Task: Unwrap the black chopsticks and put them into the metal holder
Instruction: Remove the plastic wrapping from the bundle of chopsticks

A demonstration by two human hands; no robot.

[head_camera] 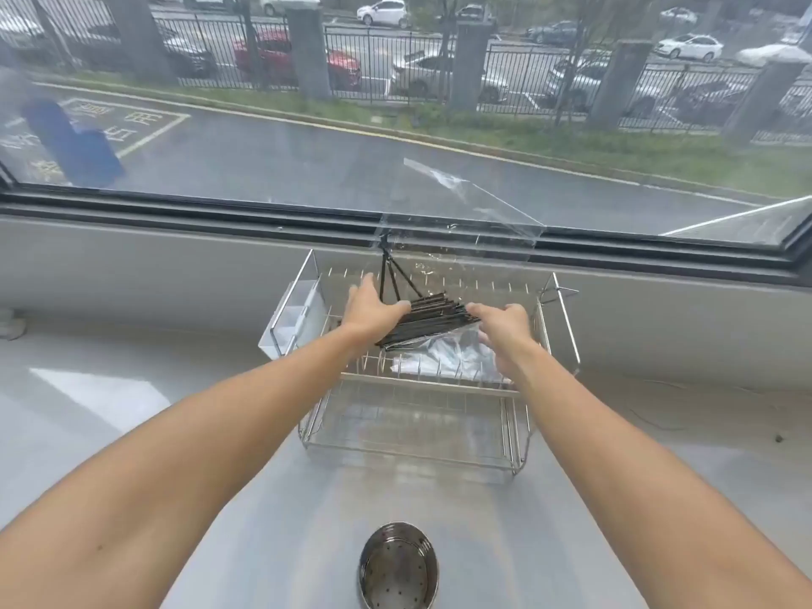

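A bundle of black chopsticks point(433, 320) lies across the top of a wire dish rack point(417, 432), partly inside a clear plastic wrapper point(457, 230) whose open end stands up toward the window. A few chopsticks point(391, 274) stick upright out of the bundle. My left hand point(369, 307) grips the bundle's left end. My right hand point(503, 329) touches its right end, fingers spread over crumpled plastic point(444, 358). The round perforated metal holder point(399, 567) stands on the counter near me, well below both hands.
The rack stands against the window ledge point(175, 265) on a pale counter point(219, 454). A white plastic caddy point(292, 320) hangs on the rack's left side. A wire hook point(564, 296) juts from its right side. The window shows a wet road and parked cars.
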